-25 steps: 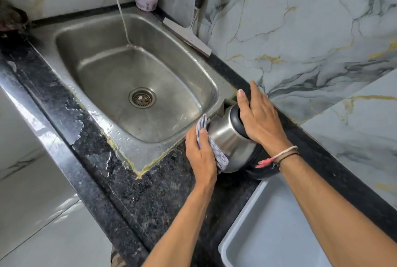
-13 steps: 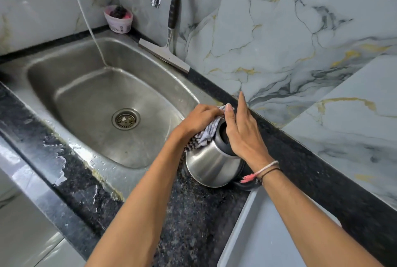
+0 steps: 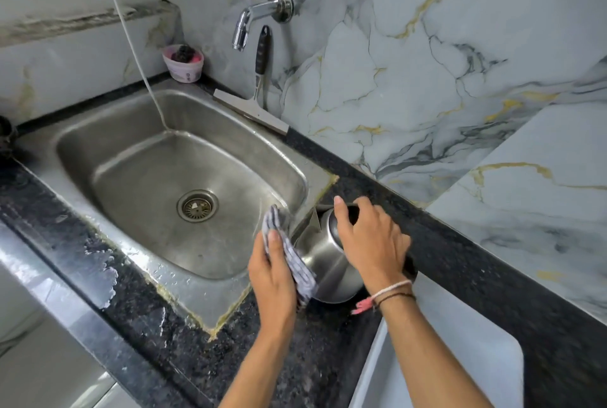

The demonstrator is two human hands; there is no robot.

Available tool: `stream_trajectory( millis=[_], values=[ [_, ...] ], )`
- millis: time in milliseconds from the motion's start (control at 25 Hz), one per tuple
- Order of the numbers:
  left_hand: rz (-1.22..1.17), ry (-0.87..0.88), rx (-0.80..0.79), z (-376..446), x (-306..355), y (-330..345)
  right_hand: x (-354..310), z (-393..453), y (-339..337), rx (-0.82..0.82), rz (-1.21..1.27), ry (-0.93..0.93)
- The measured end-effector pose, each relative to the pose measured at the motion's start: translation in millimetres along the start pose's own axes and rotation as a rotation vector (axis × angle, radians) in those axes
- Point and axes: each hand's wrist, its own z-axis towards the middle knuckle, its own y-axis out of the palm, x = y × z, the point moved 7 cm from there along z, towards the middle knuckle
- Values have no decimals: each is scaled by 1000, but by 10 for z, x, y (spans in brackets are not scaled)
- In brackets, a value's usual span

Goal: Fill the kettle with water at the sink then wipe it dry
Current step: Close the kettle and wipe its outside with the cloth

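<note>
**Kettle wipe-down: cloth on the left flank, steadying hand on top**

Marble-look wall tiles, a black speckled stone desk (image 3: pixel 157 335) with a steel sink (image 3: pixel 295 174) sunk into it, tap (image 3: pixel 244 25) shut off as far as I can tell, no stream visible. A squeegee (image 3: pixel 256 102) leans at the back rim and a little pink tub (image 3: pixel 184 62) sits in the corner. A pale tray (image 3: pixel 437 358) lies on the desk to the right, near the bottom of the view.

The kettle (image 3: pixel 328 260) stands on the desk just off the sink's right front corner, between the two hands. It's tipped a bit, top leaning away toward the wall, spout pointing toward the basin.

The right hand (image 3: pixel 371 243) drapes over the top and far shoulder, fingers curled around the lid area, so that grip is clamped on the kettle and pinning it. The left hand (image 3: pixel 272 276) has its grip closed on a striped cloth (image 3: pixel 292 256), pressed flat against the kettle's left wall, the side facing the sink.

What matters for the next stroke, I'd say: the kettle lies directly right of the cloth hand, its axis running up and away from the person. So the wipe probably wants to travel around the body or up along that axis toward the spout. The near and right flanks look like they're only reachable if the right hand turns the kettle.

Can't tell how much water's inside, lid area is covered.
</note>
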Motion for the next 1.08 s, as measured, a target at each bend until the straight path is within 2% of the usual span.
stream_trajectory(
  millis=[80, 200, 320, 360, 480, 640, 720, 760, 840, 920, 1000, 1080],
  values=[
    [32, 48, -97, 332, 233, 24, -53, 54, -24, 11, 19, -128],
    [203, 12, -373, 564, 258, 370, -135, 159, -63, -47, 139, -432],
    [347, 60, -643, 626, 106, 733, -96, 178, -69, 16, 392, -504],
    [320, 3, -715, 717, 10, 816, -90, 180, -57, 49, 422, -501],
    [176, -348, -983, 1008, -354, 1089, -106, 185, -28, 111, 348, -494],
    [147, -636, -1153, 1149, -868, 1270, -103, 242, -8, 63, 268, -401],
    [113, -632, -1114, 1170, -1008, 1198, -56, 241, 10, 30, 236, -307],
    [88, -588, -1036, 1197, -1026, 1114, -39, 243, 15, 14, 214, -269],
    [-25, -518, -819, 1170, -1015, 853, -24, 239, 45, -34, 164, -217],
    [-70, -373, -587, 943, -944, 527, -26, 230, 63, -60, 134, -187],
    [3, -251, -324, 486, -871, 253, -41, 226, 50, -46, 111, -175],
    [71, -192, -142, 143, -686, 211, -63, 218, 38, -10, 71, -154]
  ],
)
